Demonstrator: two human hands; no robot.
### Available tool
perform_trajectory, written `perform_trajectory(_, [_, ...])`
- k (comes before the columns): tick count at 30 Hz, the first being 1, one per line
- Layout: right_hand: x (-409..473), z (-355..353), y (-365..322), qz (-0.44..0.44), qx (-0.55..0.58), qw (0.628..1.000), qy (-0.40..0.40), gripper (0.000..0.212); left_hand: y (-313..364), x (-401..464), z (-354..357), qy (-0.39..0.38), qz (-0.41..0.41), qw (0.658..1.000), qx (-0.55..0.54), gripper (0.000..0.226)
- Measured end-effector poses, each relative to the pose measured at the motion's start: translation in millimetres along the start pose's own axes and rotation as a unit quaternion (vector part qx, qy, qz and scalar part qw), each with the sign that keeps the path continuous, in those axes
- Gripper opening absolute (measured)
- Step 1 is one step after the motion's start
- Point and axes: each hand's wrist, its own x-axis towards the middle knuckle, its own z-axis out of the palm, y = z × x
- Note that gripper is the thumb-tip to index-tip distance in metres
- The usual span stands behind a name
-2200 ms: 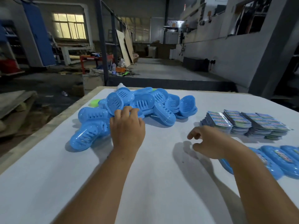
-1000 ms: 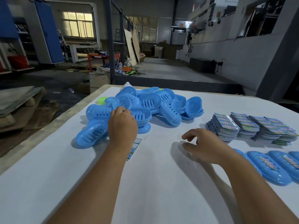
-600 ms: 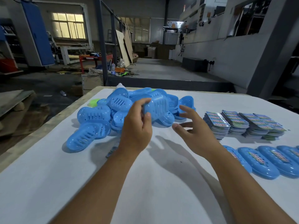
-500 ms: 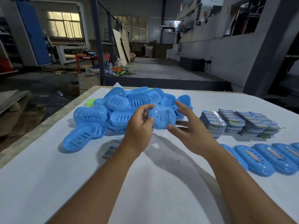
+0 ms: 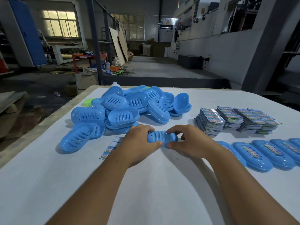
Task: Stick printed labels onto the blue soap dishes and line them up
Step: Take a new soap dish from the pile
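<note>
You are gripping one unlabelled soap dish (image 5: 161, 138) with both hands, left hand (image 5: 139, 142) and right hand (image 5: 191, 142) curling round its ends, just above the tabletop (image 5: 146, 192). Labelled dishes (image 5: 267, 153) are lying in a row on the right. The pile (image 5: 126, 109) and label stacks (image 5: 233, 119) are awaiting processing, so most work is remaining.

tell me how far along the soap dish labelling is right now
Done: a few labelled dishes lie in a row at the right. In hand: the left hand and right hand grip one unlabelled dish between them. Left: a big pile of bare dishes, with label stacks waiting and a loose label strip nearby.
</note>
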Motion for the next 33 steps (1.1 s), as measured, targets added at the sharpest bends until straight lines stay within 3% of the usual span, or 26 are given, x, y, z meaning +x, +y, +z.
perform_trajectory(7, [-2, 2, 1, 0.009, -0.010, 1.000, -0.010, 0.056, 1, 2, -1, -0.006, 0.000, 1.000, 0.013, 0.065])
perform_trajectory(9, [-1, 1, 0, 0.010, -0.006, 0.999, 0.040, 0.059, 1, 2, -2, -0.012, -0.008, 1.000, 0.009, 0.066])
perform_trajectory(12, [4, -10, 3, 0.021, 0.032, 0.988, 0.152, 0.044, 3, 2, -4, -0.023, -0.020, 1.000, 0.001, 0.067])
perform_trajectory(15, [4, -10, 5, 0.033, 0.030, 0.990, 0.131, 0.037, 4, 0, -3, -0.034, -0.024, 0.999, -0.001, 0.068])
perform_trajectory(19, [3, 2, 2, 0.013, 0.013, 0.997, 0.077, 0.034, 7, -2, -13, 0.021, -0.043, 0.998, 0.033, 0.038])
perform_trajectory(21, [6, 3, 3, 0.014, 0.007, 0.997, 0.072, 0.034, 4, -5, -26, 0.066, -0.062, 0.986, 0.142, 0.020])
perform_trajectory(23, [7, 4, 4, 0.018, 0.002, 0.997, 0.076, 0.032, -3, -13, -41, 0.050, -0.111, 0.962, 0.245, 0.010])
perform_trajectory(27, [8, 5, 3, 0.011, 0.001, 0.997, 0.075, 0.029, -13, -23, -54, -0.035, -0.183, 0.941, 0.282, 0.034])
perform_trajectory(33, [6, 3, 0, 0.015, 0.007, 0.998, 0.067, 0.031, -10, -24, -58, -0.010, -0.197, 0.961, 0.193, 0.045])
